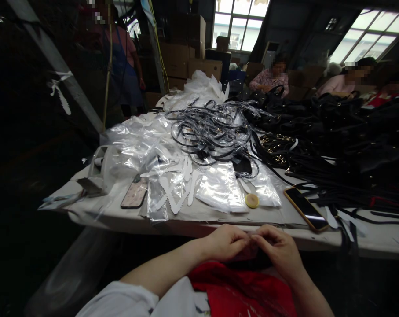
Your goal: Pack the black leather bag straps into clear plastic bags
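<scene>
My left hand (226,243) and my right hand (278,248) meet at the table's front edge, above a red apron (248,290). Thumb and fingers of each are pinched together, their tips nearly touching. Whatever lies between them is too small and dark to make out. Just beyond, clear plastic bags (221,187) lie flat beside a round yellow item (251,200). White serrated strips (177,198) rest left of the bags. A phone with a yellow case (306,209) is on the right, and a patterned phone (134,192) on the left.
Black straps in plastic (212,130) are heaped mid-table (186,223). Black bags and straps (351,136) cover the right side. A tape dispenser (100,169) stands at the left edge near a slanted metal pole (57,66). Several people are across the table and behind it.
</scene>
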Demonstrator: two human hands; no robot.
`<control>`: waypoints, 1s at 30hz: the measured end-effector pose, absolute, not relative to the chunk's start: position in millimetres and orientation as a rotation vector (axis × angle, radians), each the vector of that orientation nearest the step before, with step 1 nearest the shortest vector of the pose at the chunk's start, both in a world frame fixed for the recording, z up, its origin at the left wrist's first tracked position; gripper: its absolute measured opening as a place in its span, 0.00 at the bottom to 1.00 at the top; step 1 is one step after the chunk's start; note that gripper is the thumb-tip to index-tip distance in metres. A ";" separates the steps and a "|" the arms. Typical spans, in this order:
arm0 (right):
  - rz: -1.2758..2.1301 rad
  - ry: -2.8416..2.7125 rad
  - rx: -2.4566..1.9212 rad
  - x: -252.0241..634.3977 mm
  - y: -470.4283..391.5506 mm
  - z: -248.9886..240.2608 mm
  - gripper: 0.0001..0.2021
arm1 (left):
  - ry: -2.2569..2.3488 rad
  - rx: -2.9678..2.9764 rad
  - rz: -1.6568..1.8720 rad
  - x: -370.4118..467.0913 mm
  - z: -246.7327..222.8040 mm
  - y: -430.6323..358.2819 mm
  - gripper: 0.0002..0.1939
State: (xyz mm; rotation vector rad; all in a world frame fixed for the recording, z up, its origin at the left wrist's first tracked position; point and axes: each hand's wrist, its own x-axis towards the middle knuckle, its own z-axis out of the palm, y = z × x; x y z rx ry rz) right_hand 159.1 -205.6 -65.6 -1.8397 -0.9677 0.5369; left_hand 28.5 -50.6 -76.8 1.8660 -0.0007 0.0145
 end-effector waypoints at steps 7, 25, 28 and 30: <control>0.601 -0.911 -1.825 162.3 -205.6 -73.5 0.14 | 0.052 1.804 -0.043 27.4 -75.2 -49.6 0.21; 0.604 -1.150 -1.943 156.0 -203.5 -51.5 0.12 | 0.038 2.040 0.081 28.1 -84.2 -48.2 0.16; 0.541 -1.098 -1.966 155.6 -203.6 -53.6 0.15 | 0.045 1.837 -0.008 28.0 -87.4 -52.3 0.17; 0.500 -1.088 -1.962 155.0 -203.8 -54.8 0.19 | 0.079 1.716 -0.067 28.7 -89.2 -55.9 0.21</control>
